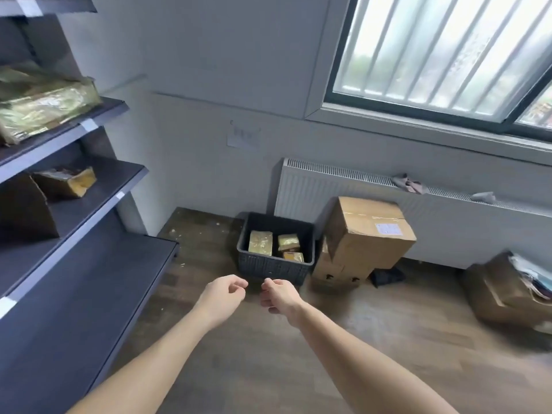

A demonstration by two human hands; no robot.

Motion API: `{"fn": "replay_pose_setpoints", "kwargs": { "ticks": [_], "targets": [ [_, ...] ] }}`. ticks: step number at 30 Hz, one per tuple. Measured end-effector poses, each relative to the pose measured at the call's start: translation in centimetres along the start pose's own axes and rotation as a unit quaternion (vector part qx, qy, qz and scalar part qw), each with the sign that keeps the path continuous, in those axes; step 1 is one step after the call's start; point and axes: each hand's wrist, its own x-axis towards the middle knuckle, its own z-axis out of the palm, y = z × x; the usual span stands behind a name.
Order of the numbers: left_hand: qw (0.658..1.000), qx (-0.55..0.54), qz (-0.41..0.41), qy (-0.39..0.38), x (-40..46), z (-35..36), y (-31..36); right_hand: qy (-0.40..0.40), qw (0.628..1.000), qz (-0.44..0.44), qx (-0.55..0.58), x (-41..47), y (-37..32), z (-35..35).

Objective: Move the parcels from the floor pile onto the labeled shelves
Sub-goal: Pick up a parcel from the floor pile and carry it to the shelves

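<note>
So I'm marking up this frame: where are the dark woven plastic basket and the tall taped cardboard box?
Dark woven plastic basket (270, 265): head view, front wall.
Tall taped cardboard box (369, 234): head view, front face.

the dark grey woven-pattern plastic basket (270, 268) holds three small parcels wrapped in shiny golden-yellow film (260, 242). the tiered metal shelves (98, 201) are dark slate grey with pale white label strips on their front edges. the taped cardboard box (369, 231) is plain brown with a white sticker. the ribbed panel radiator (301, 186) is white, the plank floor (298, 360) streaky brown wood grain.
</note>
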Motion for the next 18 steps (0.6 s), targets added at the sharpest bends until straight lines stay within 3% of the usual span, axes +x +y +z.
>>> {"fn": "replay_pose_setpoints", "kwargs": {
  "ticks": [9,12,18],
  "targets": [
    [0.999,-0.002,-0.023,-0.030,12.5,4.7,3.2,0.010,0.998,0.030,0.049,8.7,-0.5,-8.7],
    [0.998,-0.017,-0.039,-0.040,19.2,5.6,3.3,-0.006,0.998,0.037,0.049,13.2,-2.0,-10.8],
    [0.994,-0.048,-0.049,-0.084,36.1,7.2,5.3,0.039,0.996,0.080,0.032,26.9,-4.3,-16.6]
  ]
}}
